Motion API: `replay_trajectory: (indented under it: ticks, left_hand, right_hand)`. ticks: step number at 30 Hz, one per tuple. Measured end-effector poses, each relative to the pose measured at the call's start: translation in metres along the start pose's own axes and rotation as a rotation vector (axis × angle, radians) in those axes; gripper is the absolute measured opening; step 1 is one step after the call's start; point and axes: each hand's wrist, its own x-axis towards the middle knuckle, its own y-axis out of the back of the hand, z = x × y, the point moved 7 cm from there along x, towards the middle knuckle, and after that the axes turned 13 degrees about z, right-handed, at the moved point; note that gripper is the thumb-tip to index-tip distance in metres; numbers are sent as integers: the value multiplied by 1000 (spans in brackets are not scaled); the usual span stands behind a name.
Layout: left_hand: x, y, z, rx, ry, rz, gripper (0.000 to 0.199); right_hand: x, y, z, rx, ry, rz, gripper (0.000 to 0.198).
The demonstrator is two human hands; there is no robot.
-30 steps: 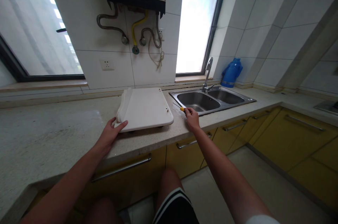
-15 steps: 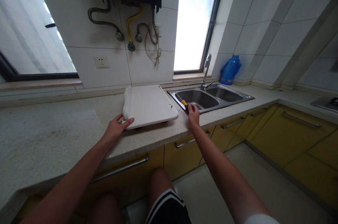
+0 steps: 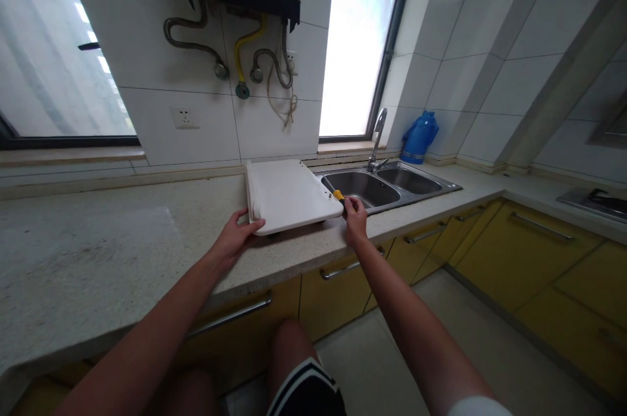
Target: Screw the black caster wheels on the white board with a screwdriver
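One white panel [image 3: 291, 197] rests on counter [image 3: 122, 226] beside sink [image 3: 447, 188], head view. Left hand [image 3: 238, 236] grips near-left corner; right hand [image 3: 356, 220] wraps yellow-and-black screwdriver [image 3: 338, 195]. Panel looks stiff, smooth, probably light, maybe slippery; best held by opposite edges.

White panel [image 3: 291, 197] — flat; yellow-black screwdriver [image 3: 337, 195] — alongside

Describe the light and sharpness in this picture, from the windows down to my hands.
Head view: the right-hand window glares near white; head view: the cabinet front at lower left lies in deep shadow; head view: the left hand and right hand are distinct, but the yellow-and-black tool has a faint shaft.
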Motion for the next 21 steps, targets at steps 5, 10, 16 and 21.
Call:
replay_trajectory:
  ticks: [5, 10, 16, 21]
  left_hand:
    - [6, -1, -9, -40, 1, -13, 84]
    - [19, 5, -6, 21, -54, -20, 88]
    - [32, 16, 3, 76, -229, -5, 111]
    - [32, 18, 3, 71, -357, 19, 123]
  right_hand:
    - [-4, 1, -5, -30, 32, -11, 48]
    - [-10, 0, -11, -48, 71, -27, 47]
    - [-12, -3, -15, -71, 108, -76, 45]
    - [-14, 4, -17, -132, 140, 8, 45]
